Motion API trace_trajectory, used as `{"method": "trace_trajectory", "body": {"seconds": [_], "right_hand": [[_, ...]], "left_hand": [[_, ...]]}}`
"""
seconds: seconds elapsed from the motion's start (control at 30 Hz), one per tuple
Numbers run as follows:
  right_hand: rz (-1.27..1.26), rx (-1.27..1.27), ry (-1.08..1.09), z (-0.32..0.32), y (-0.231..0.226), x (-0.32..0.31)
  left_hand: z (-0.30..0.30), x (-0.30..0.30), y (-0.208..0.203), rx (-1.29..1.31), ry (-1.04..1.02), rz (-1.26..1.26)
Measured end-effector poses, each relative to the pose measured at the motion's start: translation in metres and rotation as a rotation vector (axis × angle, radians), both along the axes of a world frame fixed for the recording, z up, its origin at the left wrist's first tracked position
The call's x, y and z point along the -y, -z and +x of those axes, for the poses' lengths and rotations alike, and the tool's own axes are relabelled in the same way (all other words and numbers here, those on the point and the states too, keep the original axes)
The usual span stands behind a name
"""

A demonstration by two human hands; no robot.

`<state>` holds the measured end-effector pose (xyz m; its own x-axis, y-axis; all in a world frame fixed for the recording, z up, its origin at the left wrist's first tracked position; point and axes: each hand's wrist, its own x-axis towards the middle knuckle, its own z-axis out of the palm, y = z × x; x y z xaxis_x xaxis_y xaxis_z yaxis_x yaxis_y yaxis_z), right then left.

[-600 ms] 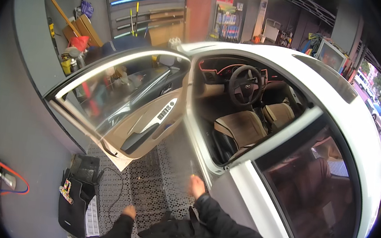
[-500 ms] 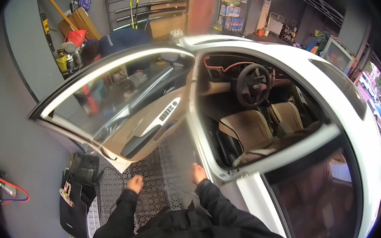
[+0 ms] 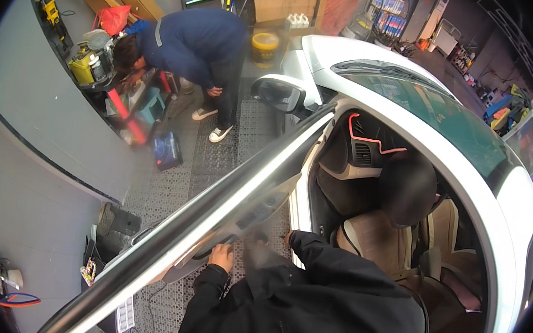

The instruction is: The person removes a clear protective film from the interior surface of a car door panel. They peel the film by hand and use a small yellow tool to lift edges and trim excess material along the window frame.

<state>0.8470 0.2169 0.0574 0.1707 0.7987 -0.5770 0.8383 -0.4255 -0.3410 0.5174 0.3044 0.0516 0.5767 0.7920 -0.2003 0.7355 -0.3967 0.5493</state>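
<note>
A person in black sleeves leans at an open white car door (image 3: pixel 224 207). The left hand (image 3: pixel 222 256) rests on the door's inner panel, its grip loosely curled; the right hand (image 3: pixel 290 237), by the door sill, is mostly hidden, grip unclear. Another person (image 3: pixel 195 44) bends over a cluttered shelf (image 3: pixel 105 80) across the studded floor mat (image 3: pixel 175 177).

1 white car (image 3: pixel 414 103), 1 open door (image 3: pixel 223 214), 2 seats (image 3: pixel 375 238), 1 co-worker (image 3: pixel 195 44).
</note>
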Motion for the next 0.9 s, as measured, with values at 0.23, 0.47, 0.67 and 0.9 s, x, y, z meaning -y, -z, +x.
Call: {"method": "trace_trajectory", "body": {"seconds": [0.23, 0.47, 0.67, 0.9], "right_hand": [[-0.034, -0.220, -0.332, 0.027, 0.027, -0.029], [-0.247, -0.305, -0.828, 0.024, 0.072, -0.038], [-0.099, -0.236, -0.902, 0.007, 0.126, 0.006], [-0.028, -0.354, -0.747, 0.017, 0.156, 0.065]], "left_hand": [[0.010, 0.008, 0.031, -0.432, -0.229, 0.251], [0.011, 0.013, 0.053, -0.255, -0.354, 0.544], [0.015, 0.013, 0.057, -0.214, -0.439, 0.559], [0.027, 0.025, 0.063, -0.293, -0.487, 0.679]]}}
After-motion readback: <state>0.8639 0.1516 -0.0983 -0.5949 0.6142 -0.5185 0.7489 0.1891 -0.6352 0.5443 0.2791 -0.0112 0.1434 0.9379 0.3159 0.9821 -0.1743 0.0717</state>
